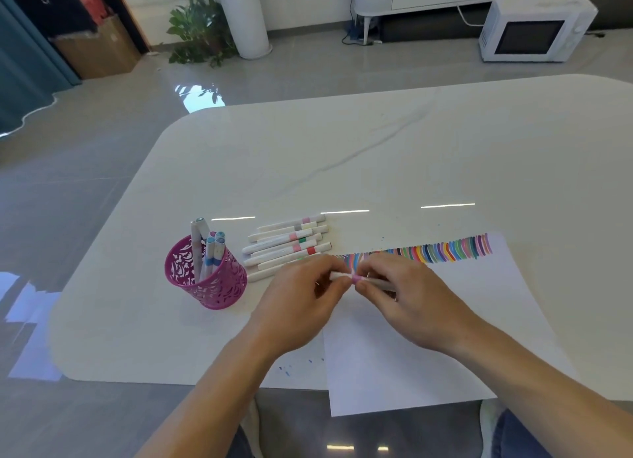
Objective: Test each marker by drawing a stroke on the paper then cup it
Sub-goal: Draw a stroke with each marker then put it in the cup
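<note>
Grip on a slim white marker with a pink band (356,279) is shared between both hands. The left hand (301,293) is pinched on the white end nearer the cup, and the right hand (404,296) is clamped around the barrel on the other side of the band. The marker is held roughly level just above the far left corner of a white sheet of paper (445,320), which lies on the near right part of the pale glossy tabletop (376,149) and overhangs its near edge. A row of short coloured strokes (445,250) is seen along the paper's far edge. A bundle of white markers with coloured bands (287,245) lies just beyond the left hand. A magenta perforated cup (209,279), with several markers standing in it, is set toward the tabletop's left edge.

The step in hand is judged to be work on the cap (whether it is being pulled off or pressed on cannot be told, as the nib is hidden). Either way, cap and barrel are best kept in one straight line, with force applied along the marker and not across it, so that the nib is not bent. A cap going on should be pushed fully home before the marker is dropped into the cup.
</note>
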{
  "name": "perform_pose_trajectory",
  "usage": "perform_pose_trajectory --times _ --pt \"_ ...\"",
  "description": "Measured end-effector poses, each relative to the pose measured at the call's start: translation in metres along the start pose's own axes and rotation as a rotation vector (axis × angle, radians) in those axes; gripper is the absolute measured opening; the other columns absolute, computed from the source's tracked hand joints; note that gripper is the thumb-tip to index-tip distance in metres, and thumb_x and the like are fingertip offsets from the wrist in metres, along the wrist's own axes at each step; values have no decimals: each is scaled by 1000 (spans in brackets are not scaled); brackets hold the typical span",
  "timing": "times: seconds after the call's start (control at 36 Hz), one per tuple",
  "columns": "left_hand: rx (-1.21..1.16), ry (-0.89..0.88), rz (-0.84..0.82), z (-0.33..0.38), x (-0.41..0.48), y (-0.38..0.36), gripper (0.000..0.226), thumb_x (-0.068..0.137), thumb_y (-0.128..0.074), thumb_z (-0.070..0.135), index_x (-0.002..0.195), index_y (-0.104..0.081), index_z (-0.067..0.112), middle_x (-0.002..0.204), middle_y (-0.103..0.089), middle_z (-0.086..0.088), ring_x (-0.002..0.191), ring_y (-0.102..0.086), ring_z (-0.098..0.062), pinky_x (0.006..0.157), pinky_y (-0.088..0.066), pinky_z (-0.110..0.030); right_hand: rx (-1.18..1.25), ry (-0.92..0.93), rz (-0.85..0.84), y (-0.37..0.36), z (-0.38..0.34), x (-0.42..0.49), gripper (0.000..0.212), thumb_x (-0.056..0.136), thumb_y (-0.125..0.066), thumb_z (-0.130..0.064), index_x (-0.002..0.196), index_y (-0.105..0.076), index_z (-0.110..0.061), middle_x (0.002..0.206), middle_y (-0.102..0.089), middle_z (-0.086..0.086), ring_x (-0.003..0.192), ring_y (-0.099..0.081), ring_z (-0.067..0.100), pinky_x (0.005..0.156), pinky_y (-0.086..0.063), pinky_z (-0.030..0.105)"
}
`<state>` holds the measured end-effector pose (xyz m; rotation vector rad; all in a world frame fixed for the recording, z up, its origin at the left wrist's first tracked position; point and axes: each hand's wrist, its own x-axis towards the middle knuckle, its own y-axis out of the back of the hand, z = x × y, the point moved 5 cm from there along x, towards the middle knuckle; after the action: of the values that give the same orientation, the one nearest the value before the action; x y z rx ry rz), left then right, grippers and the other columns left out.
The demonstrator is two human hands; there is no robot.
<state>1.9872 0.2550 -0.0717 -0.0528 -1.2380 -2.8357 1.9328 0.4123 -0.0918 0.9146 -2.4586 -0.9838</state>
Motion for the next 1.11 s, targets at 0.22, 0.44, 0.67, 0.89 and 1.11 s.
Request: perform_pose_trajectory --times 0.22,0.44,0.67,0.89,1.11 --pt "216 -152 -50 3 -2 -10 23 103 -50 31 112 -70 23 93 -64 6 83 -54 -10 70 -36 -16 -208 4 -51 -4 3 -1 28 102 -46 -55 97 -58 -30 90 -58 -15 80 -55 11 67 -48 27" --pt "163 -139 25 -1 -4 -8 17 99 -60 25 105 -75 22 90 -70 6 81 -60 -11 72 -46 -22 -311 -13 -85 -8 2 -2 43 99 -33 -65 85 -51 -29 68 -53 -12 61 -52 12 58 -44 28" --pt "151 -139 116 3 -6 -4 17 94 -66 15 106 -76 20 93 -73 7 86 -59 -8 74 -37 -2 -298 17 -44 -1 -3 2 47 100 -38 -64 77 -48 -25 58 -49 -8 52 -46 13 49 -30 25" --pt "150 -26 233 -22 1 22 17 94 -68 23 108 -77 24 96 -73 12 86 -66 -6 74 -51 -21 -133 -140 -29 14 8 2 52 101 -39 -60 64 -39 -24 50 -43 -6 48 -39 13 50 -27 26" --pt "223 -38 -3 -24 -1 7 22 89 -72 36 111 -75 34 123 -66 19 118 -51 0 99 -40 -17 117 -210 -9 8 13 5 16 109 -36 -35 116 -51 -32 80 -64 -5 72 -56 7 67 -42 27"
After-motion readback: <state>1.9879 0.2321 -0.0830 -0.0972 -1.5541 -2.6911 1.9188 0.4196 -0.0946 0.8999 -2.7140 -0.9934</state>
